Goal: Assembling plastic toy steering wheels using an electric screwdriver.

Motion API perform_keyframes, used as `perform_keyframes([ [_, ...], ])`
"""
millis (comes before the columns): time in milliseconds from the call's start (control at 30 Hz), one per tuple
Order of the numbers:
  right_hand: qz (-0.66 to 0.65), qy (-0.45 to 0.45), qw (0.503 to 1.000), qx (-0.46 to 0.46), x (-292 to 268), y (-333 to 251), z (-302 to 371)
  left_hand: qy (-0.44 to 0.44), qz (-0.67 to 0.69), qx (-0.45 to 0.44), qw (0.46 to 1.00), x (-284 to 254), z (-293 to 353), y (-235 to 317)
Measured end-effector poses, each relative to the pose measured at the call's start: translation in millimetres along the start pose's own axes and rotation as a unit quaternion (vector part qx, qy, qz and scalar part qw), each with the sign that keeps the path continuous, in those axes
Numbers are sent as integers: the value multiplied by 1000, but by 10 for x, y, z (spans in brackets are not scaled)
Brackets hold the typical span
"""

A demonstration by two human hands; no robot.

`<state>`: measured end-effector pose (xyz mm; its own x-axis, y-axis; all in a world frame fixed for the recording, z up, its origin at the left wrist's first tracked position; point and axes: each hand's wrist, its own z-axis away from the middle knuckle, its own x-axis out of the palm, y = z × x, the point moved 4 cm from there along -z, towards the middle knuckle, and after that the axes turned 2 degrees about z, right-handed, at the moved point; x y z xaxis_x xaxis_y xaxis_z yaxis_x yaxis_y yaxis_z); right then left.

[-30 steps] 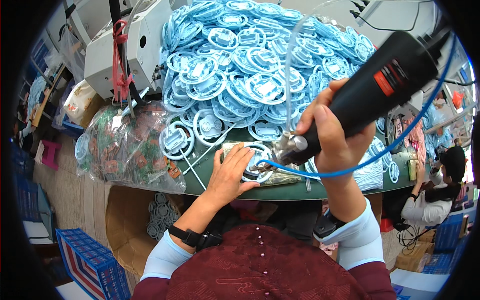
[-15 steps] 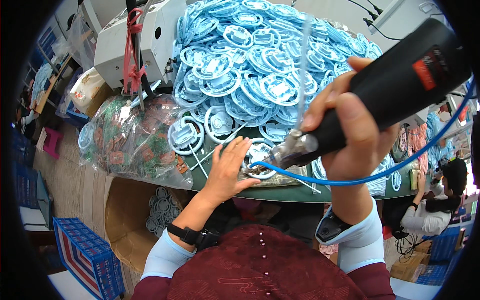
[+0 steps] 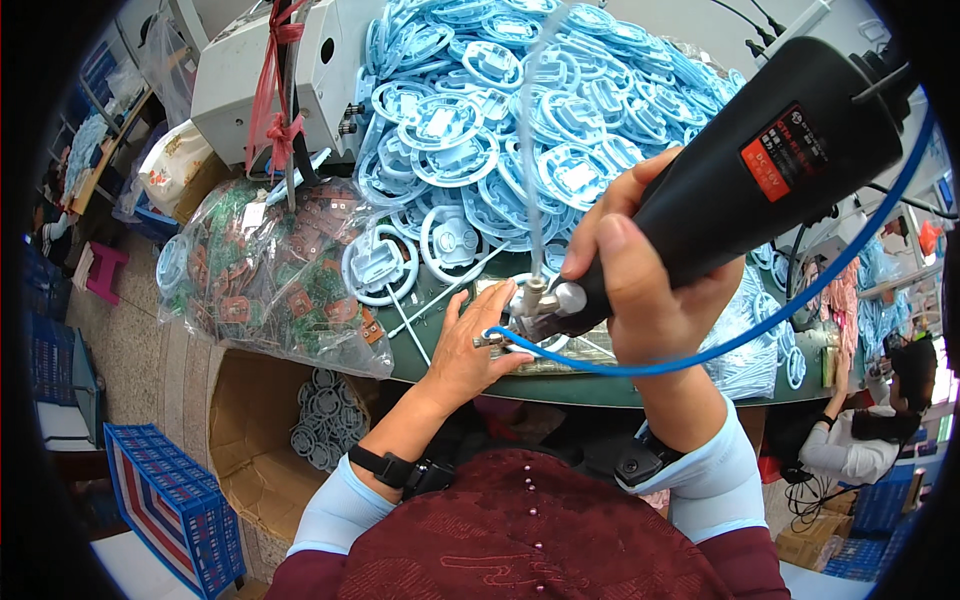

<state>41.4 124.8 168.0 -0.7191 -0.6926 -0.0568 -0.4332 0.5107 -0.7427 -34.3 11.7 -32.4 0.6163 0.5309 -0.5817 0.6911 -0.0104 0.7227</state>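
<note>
My right hand is wrapped round a black electric screwdriver, which slants down to the left. A metal nose at its lower end meets a light-blue plastic ring part on the table. From the nose run a blue hose and a clear tube. On the left side of that ring part lies my left hand, fingers and thumb about its rim. The nose and both hands hide much of the part, and the bit's tip cannot be made out.
A large heap of light-blue ring parts rises behind the hands. Left of it are a clear bag of circuit boards and a grey machine. A cardboard box stands below. A co-worker sits at the right.
The screwdriver and my right hand have shifted left and slightly down, and the clear tube has swung left. My left hand stays at the ring part.
</note>
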Motion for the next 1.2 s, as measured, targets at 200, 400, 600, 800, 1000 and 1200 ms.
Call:
perform_keyframes([
  [200, 7, -5, 1000, 24, 106, 50, -72, -7, 120, -69, 990, 68, 29, -75],
  [400, -91, 60, 994, 4, -202, -324, -359, 27, -17, 30, 999, -142, -109, -26],
  [600, -17, 65, 998, -13, -632, -476, -321, 51, -80, 52, 994, -149, -181, 332],
  [800, 20, 107, 994, 28, -732, -174, -108, -97, -175, 135, 970, 393, -116, 429],
  [1000, -16, 101, 993, 57, -698, -84, -9, -85, -140, 141, 976, 372, -65, 457],
  [1200, -23, 89, 994, 57, -666, -32, 11, -86, -145, 141, 975, 395, -51, 431],
])
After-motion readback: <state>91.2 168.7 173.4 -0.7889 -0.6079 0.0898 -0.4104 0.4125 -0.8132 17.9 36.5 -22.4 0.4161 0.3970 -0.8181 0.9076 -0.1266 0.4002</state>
